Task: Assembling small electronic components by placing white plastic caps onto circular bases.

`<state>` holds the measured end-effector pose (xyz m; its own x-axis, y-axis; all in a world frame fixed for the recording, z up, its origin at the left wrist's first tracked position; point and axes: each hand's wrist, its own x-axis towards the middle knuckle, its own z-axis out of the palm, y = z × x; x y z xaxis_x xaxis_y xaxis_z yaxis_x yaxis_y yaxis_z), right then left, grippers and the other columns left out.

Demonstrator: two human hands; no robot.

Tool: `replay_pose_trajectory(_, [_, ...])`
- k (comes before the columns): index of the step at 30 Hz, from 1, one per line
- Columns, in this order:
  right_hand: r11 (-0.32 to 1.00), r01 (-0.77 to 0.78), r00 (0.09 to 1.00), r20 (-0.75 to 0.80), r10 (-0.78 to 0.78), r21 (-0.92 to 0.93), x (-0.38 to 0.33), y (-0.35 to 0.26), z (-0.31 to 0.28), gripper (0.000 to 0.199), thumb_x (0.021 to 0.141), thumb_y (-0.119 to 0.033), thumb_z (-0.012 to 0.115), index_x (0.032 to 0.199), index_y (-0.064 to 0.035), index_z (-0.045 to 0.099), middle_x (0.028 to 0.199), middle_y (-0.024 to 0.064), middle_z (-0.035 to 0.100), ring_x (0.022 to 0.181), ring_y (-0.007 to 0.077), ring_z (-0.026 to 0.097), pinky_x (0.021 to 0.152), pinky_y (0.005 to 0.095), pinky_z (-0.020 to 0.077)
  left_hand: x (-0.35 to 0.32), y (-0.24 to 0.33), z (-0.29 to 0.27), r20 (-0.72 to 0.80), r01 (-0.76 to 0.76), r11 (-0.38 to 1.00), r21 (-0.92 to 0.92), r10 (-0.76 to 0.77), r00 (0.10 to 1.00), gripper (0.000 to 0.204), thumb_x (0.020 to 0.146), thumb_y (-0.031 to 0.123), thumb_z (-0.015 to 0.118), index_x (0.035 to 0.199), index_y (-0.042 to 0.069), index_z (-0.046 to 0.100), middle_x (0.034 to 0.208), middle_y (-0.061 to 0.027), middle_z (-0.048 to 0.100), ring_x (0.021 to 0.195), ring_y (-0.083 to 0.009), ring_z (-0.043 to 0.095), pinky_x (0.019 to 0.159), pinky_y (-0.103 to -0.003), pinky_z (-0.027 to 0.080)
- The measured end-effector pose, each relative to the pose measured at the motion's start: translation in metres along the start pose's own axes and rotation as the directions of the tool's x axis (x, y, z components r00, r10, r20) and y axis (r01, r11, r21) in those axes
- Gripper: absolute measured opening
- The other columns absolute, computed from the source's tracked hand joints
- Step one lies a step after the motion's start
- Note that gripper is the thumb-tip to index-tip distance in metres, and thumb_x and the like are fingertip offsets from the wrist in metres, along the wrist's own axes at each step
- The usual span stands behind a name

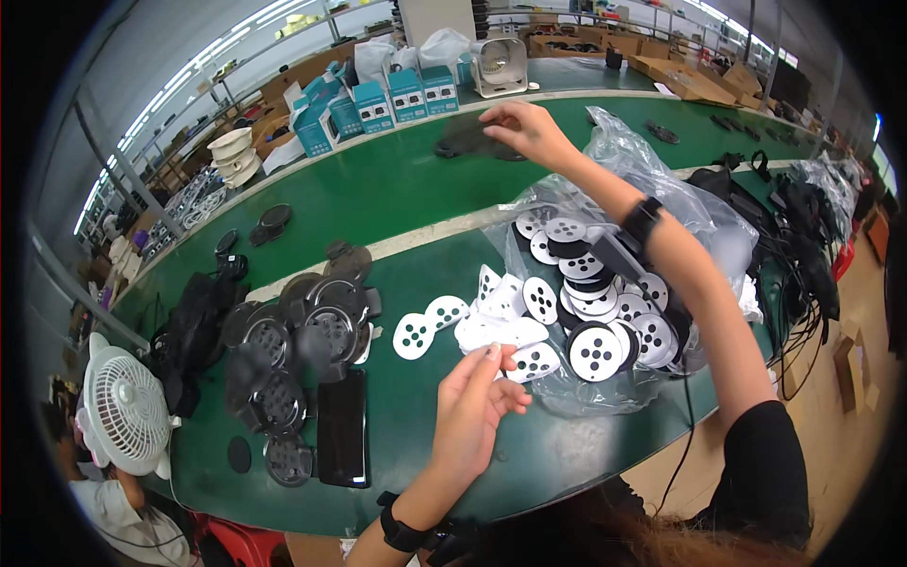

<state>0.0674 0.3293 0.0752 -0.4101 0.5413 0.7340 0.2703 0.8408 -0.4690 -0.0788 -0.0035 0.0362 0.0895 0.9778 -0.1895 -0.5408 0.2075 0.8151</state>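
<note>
My right hand [529, 134] reaches over the far green belt, its fingers curved and a little apart. Just beside and below its fingertips is a dark, motion-smeared piece [461, 138]; no grip on it shows. In front of me my left hand [472, 402] is raised, thumb and forefinger pressed together. Whatever may be between them I cannot make out. Behind those fingertips lie white pads with black dots [413, 336], some folded or overlapping. To their right, round white-faced discs with black dots [595, 352] are heaped on a clear plastic bag [605, 402].
Dark round housings [331, 331] are piled at the left, beside a black phone-like slab [342, 430]. A white fan [130, 408] stands at the left edge. Teal boxes [406, 94] line the belt's far side. Black cables [803, 227] hang at the right.
</note>
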Motion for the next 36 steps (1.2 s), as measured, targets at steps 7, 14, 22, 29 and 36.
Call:
replay_pose_trajectory(7, [0.828, 0.543, 0.828, 0.253, -0.5, -0.138, -0.11, -0.182, 0.003, 0.028, 0.07, -0.01, 0.065, 0.096, -0.0032, 0.057, 0.093, 0.0094, 0.055, 0.089, 0.029, 0.058, 0.076, 0.0382, 0.0484, 0.0, -0.004, 0.006, 0.11, -0.365, 0.93, 0.051, 0.358, 0.927, 0.049, 0.099, 0.023, 0.042, 0.139, -0.001, 0.027, 0.135, -0.0164, 0.037, 0.119, -0.0267, 0.049, 0.09, -0.038, 0.049])
replay_pose_trajectory(14, [0.962, 0.235, 0.918, 0.293, -0.267, 0.138, -0.155, -0.22, -0.008, 0.031, 0.08, -0.012, 0.062, 0.109, -0.002, 0.055, 0.1, 0.0176, 0.059, 0.09, 0.0336, 0.06, 0.078, 0.0382, 0.0485, 0.004, -0.016, -0.004, 0.169, -0.494, 0.823, 0.281, 0.464, 0.869, 0.034, 0.102, 0.023, 0.035, 0.126, -0.001, 0.038, 0.121, -0.0093, 0.05, 0.11, -0.0189, 0.052, 0.093, -0.032, 0.044])
replay_pose_trajectory(22, [0.807, -0.141, 0.921, 0.224, 0.32, -0.573, -0.156, -0.12, -0.045, 0.028, 0.086, -0.023, 0.062, 0.092, 0.0044, 0.062, 0.084, 0.0168, 0.063, 0.079, 0.0335, 0.061, 0.071, 0.0403, 0.0476, 0.006, -0.008, -0.003, 0.021, -0.445, 0.875, 0.19, 0.449, 0.893, 0.037, 0.1, 0.029, 0.036, 0.118, -0.003, 0.044, 0.109, -0.0116, 0.054, 0.099, -0.0189, 0.057, 0.084, -0.036, 0.049])
replay_pose_trajectory(29, [0.821, -0.085, 0.879, 0.346, 0.329, -0.565, -0.177, -0.101, -0.059, 0.027, 0.087, -0.026, 0.06, 0.081, 0.0003, 0.061, 0.078, 0.0178, 0.059, 0.075, 0.0374, 0.059, 0.067, 0.044, 0.0466, 0.006, -0.005, -0.001, 0.006, -0.312, 0.924, 0.221, 0.319, 0.948, 0.035, 0.097, 0.026, 0.049, 0.12, 0.0, 0.044, 0.109, -0.0085, 0.053, 0.095, -0.0136, 0.057, 0.071, -0.027, 0.052])
replay_pose_trajectory(36, [0.907, -0.133, 0.975, 0.112, 0.192, -0.399, -0.159, -0.149, -0.075, 0.02, 0.09, -0.015, 0.057, 0.082, 0.0034, 0.06, 0.072, 0.0166, 0.061, 0.067, 0.034, 0.06, 0.06, 0.0365, 0.0466, 0.002, 0.0, 0.007, 0.085, -0.323, 0.943, 0.079, 0.317, 0.945, 0.03, 0.097, 0.013, 0.044, 0.124, 0.008, 0.034, 0.109, -0.0118, 0.054, 0.095, -0.0147, 0.058, 0.077, -0.034, 0.054])
